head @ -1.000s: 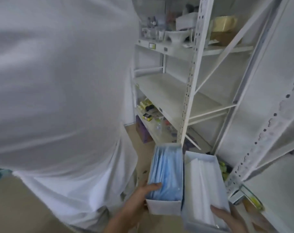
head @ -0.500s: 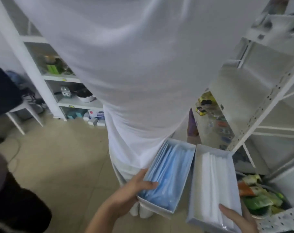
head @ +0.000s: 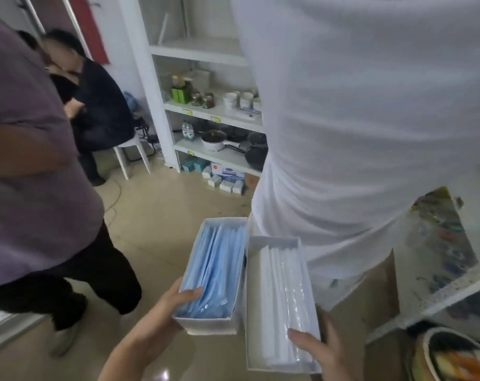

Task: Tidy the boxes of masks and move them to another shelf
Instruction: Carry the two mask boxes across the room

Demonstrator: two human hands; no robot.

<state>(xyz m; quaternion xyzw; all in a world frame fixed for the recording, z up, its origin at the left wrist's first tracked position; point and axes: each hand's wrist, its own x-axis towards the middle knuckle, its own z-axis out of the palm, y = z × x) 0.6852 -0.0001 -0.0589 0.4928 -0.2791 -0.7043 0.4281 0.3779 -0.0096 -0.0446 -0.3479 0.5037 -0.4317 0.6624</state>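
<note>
Right hand (head: 320,350) grips the box of white masks (head: 281,301); left hand (head: 167,309) grips the box of blue masks (head: 215,273), touching it on the left. Beyond the boxes: a person in white (head: 357,127), then a shelf (head: 214,114).

Two open mask boxes side by side, lower centre — left box (head: 214,273) in left hand (head: 162,306), right box (head: 280,303) in right hand (head: 321,350); shelving unit (head: 206,111) behind, upper centre
</note>
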